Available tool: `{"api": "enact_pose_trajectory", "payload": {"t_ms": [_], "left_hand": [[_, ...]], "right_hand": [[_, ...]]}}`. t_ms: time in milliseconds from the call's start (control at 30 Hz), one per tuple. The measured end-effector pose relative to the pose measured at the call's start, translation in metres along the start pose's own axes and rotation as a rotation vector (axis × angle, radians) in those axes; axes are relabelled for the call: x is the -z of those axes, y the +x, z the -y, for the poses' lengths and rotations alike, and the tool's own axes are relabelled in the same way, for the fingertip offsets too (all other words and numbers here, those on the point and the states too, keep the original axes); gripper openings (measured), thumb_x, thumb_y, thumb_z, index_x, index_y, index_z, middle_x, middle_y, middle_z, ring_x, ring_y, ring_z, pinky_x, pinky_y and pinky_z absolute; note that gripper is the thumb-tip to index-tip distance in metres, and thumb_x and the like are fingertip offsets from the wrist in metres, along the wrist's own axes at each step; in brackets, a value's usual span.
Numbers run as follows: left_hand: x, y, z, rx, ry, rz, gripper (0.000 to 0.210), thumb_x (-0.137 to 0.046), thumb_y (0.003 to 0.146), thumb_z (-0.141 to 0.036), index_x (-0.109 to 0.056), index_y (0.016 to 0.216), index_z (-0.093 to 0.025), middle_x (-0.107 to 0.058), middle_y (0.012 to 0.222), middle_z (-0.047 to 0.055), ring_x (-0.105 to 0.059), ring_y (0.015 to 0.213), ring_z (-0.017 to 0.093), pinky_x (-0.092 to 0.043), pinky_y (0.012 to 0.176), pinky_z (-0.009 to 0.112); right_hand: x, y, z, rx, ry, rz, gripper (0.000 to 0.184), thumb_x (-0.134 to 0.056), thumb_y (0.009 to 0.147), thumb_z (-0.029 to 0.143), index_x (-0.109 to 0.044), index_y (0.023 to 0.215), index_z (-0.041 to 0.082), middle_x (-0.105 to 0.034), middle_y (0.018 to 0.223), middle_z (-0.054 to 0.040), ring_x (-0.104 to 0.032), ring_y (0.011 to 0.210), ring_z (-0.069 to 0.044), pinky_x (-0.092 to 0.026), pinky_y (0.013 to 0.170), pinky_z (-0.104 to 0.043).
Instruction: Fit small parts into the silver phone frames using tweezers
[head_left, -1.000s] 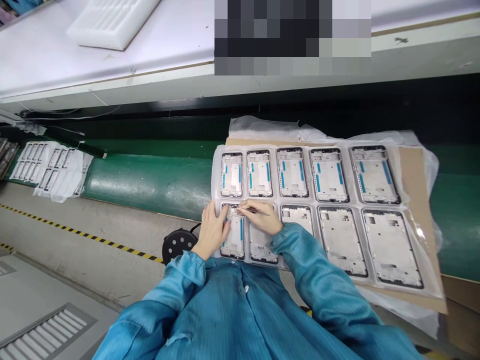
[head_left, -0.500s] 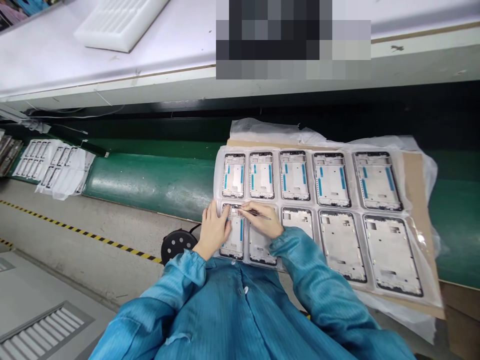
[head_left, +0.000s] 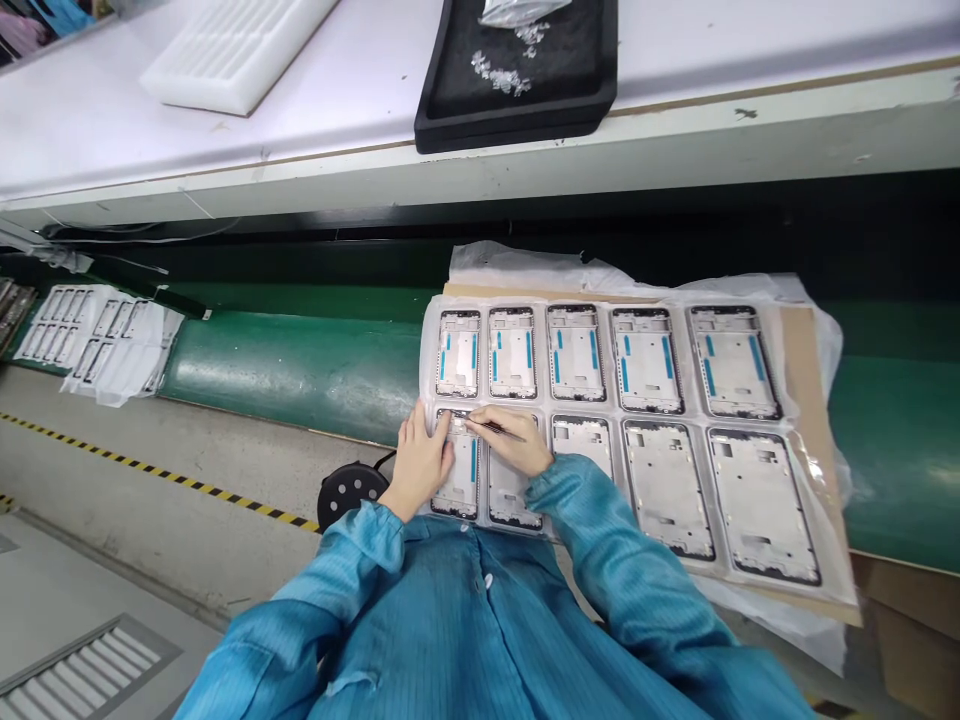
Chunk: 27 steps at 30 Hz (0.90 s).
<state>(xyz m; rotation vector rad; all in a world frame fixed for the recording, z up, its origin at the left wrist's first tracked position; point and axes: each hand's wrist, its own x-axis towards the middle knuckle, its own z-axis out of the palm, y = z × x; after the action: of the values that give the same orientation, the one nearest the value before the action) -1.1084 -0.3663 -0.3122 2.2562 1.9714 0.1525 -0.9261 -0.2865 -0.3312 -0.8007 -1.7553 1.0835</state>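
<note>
A clear plastic tray (head_left: 429,350) holds two rows of metal phone frames. My left hand (head_left: 417,462) lies over the left edge of the front-left phone frame (head_left: 459,487), its fingers stretched out near the frame's top. Slim dark tweezers (head_left: 496,430) are pinched in my right hand (head_left: 523,443), their tip near the upper part of that same frame. Whatever sits at the tip is too small to make out. Blue strips show on this frame and on the back row, such as the far-right phone frame (head_left: 735,362). Bare metal shows on the front-right phone frame (head_left: 763,510).
Cardboard (head_left: 806,370) and thin wrapping lie under the tray on a green conveyor belt (head_left: 300,350). On the shelf above stand a black tray (head_left: 450,100) with small clear pieces and a white foam block (head_left: 225,60). Farther left lie more trays of frames (head_left: 112,335). A black stool (head_left: 349,492) stands left.
The view has shifted slightly to the right, and the black tray on the shelf now shows. Both hands stay at the same frame, the tweezers still in my right hand.
</note>
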Motion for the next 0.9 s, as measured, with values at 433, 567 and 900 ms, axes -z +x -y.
{"api": "enact_pose_trajectory", "payload": {"t_ms": [433,567,900], "left_hand": [[-0.0013,-0.0006,0.0,0.004,-0.029,-0.009,0.054,-0.052,0.095,-0.023,-0.045,0.149,-0.018,-0.031,0.159,0.024,-0.041,0.141,0.039,-0.043,0.108,0.054],[-0.0001,-0.0004,0.0,0.011,-0.053,-0.004,0.054,-0.052,0.095,-0.022,-0.046,0.149,-0.017,-0.031,0.159,0.024,-0.043,0.14,0.038,-0.043,0.108,0.053],[0.0019,-0.0005,0.0016,0.017,-0.099,0.013,0.054,-0.051,0.096,-0.023,-0.046,0.149,-0.016,-0.032,0.159,0.024,-0.044,0.139,0.037,-0.044,0.108,0.053]], "right_hand": [[0.0016,-0.0024,0.0003,0.013,0.027,-0.006,0.017,-0.065,0.097,0.033,-0.073,0.087,0.023,-0.075,0.083,-0.0047,-0.072,0.076,-0.02,-0.061,0.074,-0.032],[0.001,-0.0026,-0.0018,0.001,0.03,0.017,0.019,-0.063,0.098,0.036,-0.074,0.087,0.024,-0.076,0.085,-0.0048,-0.073,0.079,-0.021,-0.062,0.076,-0.034],[0.0008,-0.0024,-0.0035,-0.049,0.004,-0.004,0.02,-0.066,0.096,0.038,-0.075,0.085,0.023,-0.077,0.084,-0.0049,-0.073,0.077,-0.021,-0.063,0.073,-0.033]]}}
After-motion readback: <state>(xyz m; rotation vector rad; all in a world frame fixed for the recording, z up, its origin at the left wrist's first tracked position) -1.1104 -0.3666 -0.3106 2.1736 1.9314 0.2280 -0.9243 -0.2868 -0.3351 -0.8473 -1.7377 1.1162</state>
